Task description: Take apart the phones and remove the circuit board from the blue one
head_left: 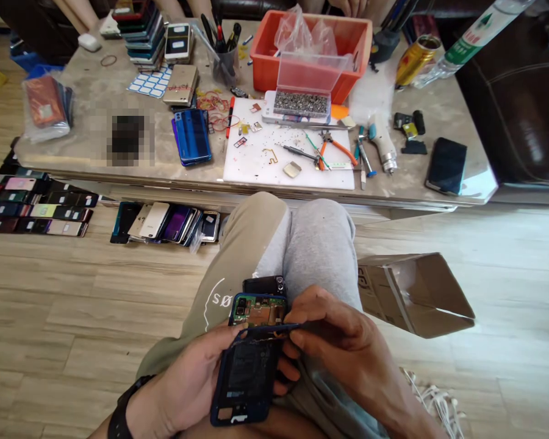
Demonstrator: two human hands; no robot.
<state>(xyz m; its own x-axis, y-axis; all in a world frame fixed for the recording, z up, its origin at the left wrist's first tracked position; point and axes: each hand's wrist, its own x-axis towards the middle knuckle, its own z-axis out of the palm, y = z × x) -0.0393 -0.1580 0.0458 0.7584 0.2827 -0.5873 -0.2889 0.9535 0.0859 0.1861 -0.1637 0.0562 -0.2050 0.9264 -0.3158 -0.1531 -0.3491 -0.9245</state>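
Over my lap, my left hand (187, 372) is wrapped round an opened smartphone (247, 375). Its black battery shows at the lower end and its circuit board (258, 311) at the upper end. A thin dark blue strip or panel (268, 330) stands across the middle of the phone, seen nearly edge-on. My right hand (348, 338) pinches the right end of this panel, while my left thumb lies at its left end. I cannot tell whether the panel is fully loose from the phone. Just beyond, a dark phone-like piece with camera lenses (260, 285) rests on my thighs.
On the table, a white mat (256, 164) carries orange-handled cutters (336, 146), a screwdriver (299, 152) and small parts. Behind it are a screw box (302, 105) and a red-orange bin (268, 73). Stacked phones (153, 225) and a cardboard box (388, 292) stand on the floor.
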